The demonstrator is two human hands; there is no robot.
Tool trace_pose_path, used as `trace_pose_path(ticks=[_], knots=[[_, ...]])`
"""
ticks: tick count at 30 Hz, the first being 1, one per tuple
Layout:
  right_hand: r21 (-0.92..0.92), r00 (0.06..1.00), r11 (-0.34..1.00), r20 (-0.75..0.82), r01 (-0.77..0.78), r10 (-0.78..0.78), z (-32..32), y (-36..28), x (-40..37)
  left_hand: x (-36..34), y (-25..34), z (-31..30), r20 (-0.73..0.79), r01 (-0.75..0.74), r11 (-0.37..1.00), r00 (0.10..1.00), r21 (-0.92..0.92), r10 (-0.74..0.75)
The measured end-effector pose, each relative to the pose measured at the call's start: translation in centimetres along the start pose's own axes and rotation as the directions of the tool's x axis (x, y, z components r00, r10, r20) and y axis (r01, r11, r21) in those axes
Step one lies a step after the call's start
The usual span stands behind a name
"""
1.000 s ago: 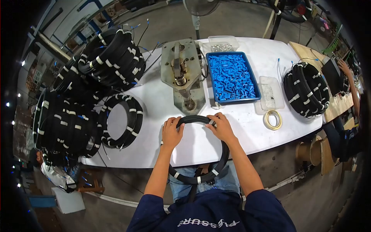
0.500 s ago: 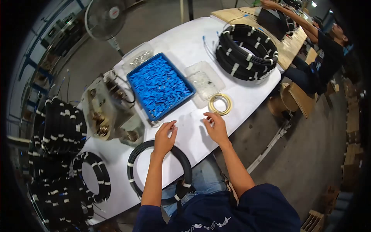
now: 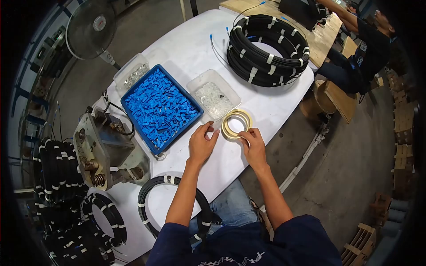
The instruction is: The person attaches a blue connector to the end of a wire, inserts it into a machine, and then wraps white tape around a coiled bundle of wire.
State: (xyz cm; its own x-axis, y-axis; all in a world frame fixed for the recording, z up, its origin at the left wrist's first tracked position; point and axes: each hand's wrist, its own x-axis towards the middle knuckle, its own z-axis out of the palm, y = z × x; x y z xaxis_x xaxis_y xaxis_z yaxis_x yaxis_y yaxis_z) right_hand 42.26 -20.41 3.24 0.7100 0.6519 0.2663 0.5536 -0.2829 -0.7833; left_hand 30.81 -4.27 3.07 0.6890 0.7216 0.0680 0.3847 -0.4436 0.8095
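Two stacked rolls of cream masking tape [image 3: 225, 127] lie on the white table. My right hand [image 3: 254, 150] pinches the near edge of the tape with thumb and fingers. Left of the rolls, my left hand [image 3: 202, 144] hovers over the table, thumb and fingers apart, holding nothing. A coil of black cable [image 3: 204, 205], bound with white tape bands, lies at the table's front edge under my left forearm and partly against my lap. Just beyond my hands is a clear plastic tub [image 3: 215, 99] of small transparent pieces.
A blue tray [image 3: 199, 116] holds many blue clips, with another clear tub [image 3: 117, 80] behind it. A metal machine [image 3: 106, 142] stands left, near stacked cable coils [image 3: 60, 173]. More coils [image 3: 273, 60] sit far right. A co-worker [image 3: 372, 40] sits beyond at a wooden table [image 3: 324, 42].
Both hands have moved forward and the right has closed on the tape roll. My view has shifted, so the tray and tubs appear further left. A white band now shows on the coil's top.
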Motion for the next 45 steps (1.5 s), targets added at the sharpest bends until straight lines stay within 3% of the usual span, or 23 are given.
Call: trace_pose_path(ticks=[2, 4, 8, 10, 11, 15, 17, 22, 26, 31, 33, 34, 38, 40, 43, 45], knots=[[0.015, 1.0, 1.0, -0.012, 0.02, -0.02, -0.1, -0.2, -0.1, 0.0, -0.5, 0.2, -0.022, -0.004, 0.999, 1.0, -0.047, 0.003], [0.015, 1.0, 1.0, -0.001, 0.001, -0.001, -0.3, -0.7, -0.2, 0.1, -1.1, 0.5, -0.03, 0.001, 0.97, 1.0, -0.242, -0.009], [0.047, 0.999, 0.998, 0.034, 0.035, -0.037, -0.3, -0.5, -0.7, 0.4, -0.3, 0.6, -0.021, 0.008, 0.956, 1.0, -0.293, -0.015], [0.018, 0.995, 0.997, 0.062, 0.076, -0.077, -0.3, -0.5, -0.6, 0.9, 0.9, -0.1, 0.037, 0.175, 0.966, 0.985, -0.189, -0.171], [-0.006, 0.99, 0.994, 0.088, 0.112, -0.111, -0.3, -0.5, -0.7, 1.1, 0.6, 0.0, 0.032, 0.18, 0.964, 0.984, -0.194, -0.178], [0.006, 0.989, 0.993, 0.097, 0.115, -0.115, 0.0, -0.8, -1.0, 0.5, -1.9, 0.1, 0.088, 0.109, 0.955, 0.992, -0.277, -0.088], [0.002, 0.986, 0.993, 0.111, 0.121, -0.12, 0.3, -1.1, -1.2, -0.4, -2.9, -0.5, 0.116, -0.029, 0.903, 0.989, -0.429, 0.087], [0.057, 0.962, 0.977, 0.169, 0.207, -0.214, 1.4, -3.3, -1.6, -2.6, -4.0, -3.7, 0.089, 0.153, 0.855, 0.988, -0.496, -0.125], [0.122, 0.938, 0.965, 0.236, 0.231, -0.255, 2.7, -5.7, -2.2, -5.1, -3.9, -6.9, -0.087, 0.096, 0.847, 0.982, -0.523, -0.165], [0.169, 0.857, 0.916, 0.324, 0.364, -0.4, 4.8, -9.2, -3.8, -10.6, -5.7, -11.1, -0.281, -0.052, 0.905, 0.957, -0.422, -0.076], [0.218, 0.819, 0.901, 0.378, 0.375, -0.432, 5.6, -11.2, -5.2, -14.3, -5.8, -13.3, -0.336, 0.015, 0.935, 0.931, -0.353, -0.142], [0.221, 0.778, 0.884, 0.42, 0.412, -0.468, 6.1, -12.2, -5.8, -16.3, -6.4, -14.1, -0.418, -0.061, 0.966, 0.907, -0.25, -0.051], [0.242, 0.629, 0.797, 0.506, 0.553, -0.59, 9.0, -14.6, -9.5, -24.3, -7.7, -17.2, -0.482, 0.074, 0.992, 0.869, -0.102, -0.115], [0.233, 0.573, 0.784, 0.569, 0.575, -0.589, 10.6, -15.2, -11.6, -27.2, -7.5, -18.3, -0.484, 0.229, 0.963, 0.832, -0.144, -0.27], [0.102, 0.515, 0.734, 0.648, 0.672, -0.561, 11.7, -15.7, -13.5, -28.9, -8.5, -18.1, -0.493, 0.225, 0.971, 0.837, -0.084, -0.237], [0.053, 0.537, 0.754, 0.67, 0.654, -0.513, 12.0, -15.6, -13.8, -29.0, -8.8, -17.5, -0.495, 0.21, 0.973, 0.838, -0.094, -0.229]])
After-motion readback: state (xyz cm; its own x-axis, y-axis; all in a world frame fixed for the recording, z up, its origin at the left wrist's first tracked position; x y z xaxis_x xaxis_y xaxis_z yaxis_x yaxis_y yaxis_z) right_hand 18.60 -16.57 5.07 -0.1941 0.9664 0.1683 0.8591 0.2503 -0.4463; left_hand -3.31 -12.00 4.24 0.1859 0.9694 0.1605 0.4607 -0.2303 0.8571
